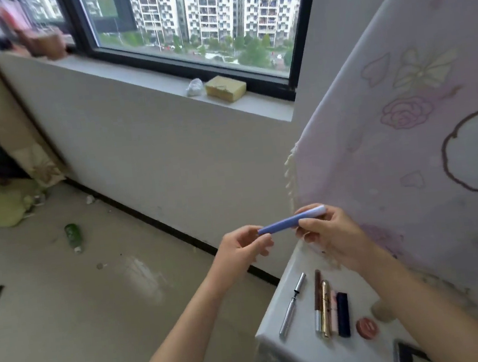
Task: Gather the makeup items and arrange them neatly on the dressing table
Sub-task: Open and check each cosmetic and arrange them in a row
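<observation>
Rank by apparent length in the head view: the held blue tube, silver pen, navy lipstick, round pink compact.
1-2. blue tube and silver pen: look alike; the tube is held up in the air, so depth leaves this unsure.
3. navy lipstick.
4. round pink compact.

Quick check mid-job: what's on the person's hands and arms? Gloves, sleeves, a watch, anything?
Nothing worn that shows. The left hand and right hand are bare, without gloves. The left forearm and right forearm are bare to the frame's edge: no sleeve, watch or bracelet in view. Any ring is too small to tell.
</observation>
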Demonstrator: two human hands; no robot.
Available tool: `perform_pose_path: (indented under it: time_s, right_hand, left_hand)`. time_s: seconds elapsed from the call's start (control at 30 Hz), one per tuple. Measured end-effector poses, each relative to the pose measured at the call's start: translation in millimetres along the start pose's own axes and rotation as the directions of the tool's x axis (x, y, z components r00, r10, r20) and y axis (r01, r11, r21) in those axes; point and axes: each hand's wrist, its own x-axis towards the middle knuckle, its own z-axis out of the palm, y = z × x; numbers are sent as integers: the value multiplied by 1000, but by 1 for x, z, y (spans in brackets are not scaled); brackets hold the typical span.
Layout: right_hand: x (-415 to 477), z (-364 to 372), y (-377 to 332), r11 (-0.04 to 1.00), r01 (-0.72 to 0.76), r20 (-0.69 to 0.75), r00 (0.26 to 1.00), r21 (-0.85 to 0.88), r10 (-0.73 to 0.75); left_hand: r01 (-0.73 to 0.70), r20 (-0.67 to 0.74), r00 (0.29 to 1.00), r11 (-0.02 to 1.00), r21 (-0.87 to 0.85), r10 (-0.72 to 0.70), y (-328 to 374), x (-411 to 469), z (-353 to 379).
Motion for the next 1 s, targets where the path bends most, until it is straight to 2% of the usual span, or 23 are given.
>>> perform_pose_path:
  time_s: [0.17,0.27,0.43,0.63,0.73,0.83,0.9,1.0]
  right_hand:
    - [-3,14,-6,1000,-20,91,996,3,20]
    - [-1,18,-11,997,-54,60,997,54,51]
    - [1,25,-18,984,26,10,1000,-179,-24]
    - [3,30,-16,975,108,4,994,-192,-109]
    - [2,28,-18,965,149,80,988,-217,-134]
    - [2,27,-21,965,108,161,984,-241,-70]
    - [2,30,-22,959,35,127,992,-281,0]
    - [3,31,-20,919,29,52,999,-394,-9]
  left_hand:
    - [-105,-23,994,991,79,107,21,-10,-13]
    - [-136,-73,987,983,121,145,18,-10,-23]
    - [-153,-85,982,977,148,167,16,-12,-34]
    - [-128,-49,990,985,116,135,17,-12,-44]
    - [-114,-53,991,989,89,119,15,-13,-47]
    - [-114,-52,992,991,76,118,14,-12,-45]
    - [-115,-46,992,990,79,119,15,-11,-44]
    - [-120,-16,992,988,101,122,15,-8,-44]
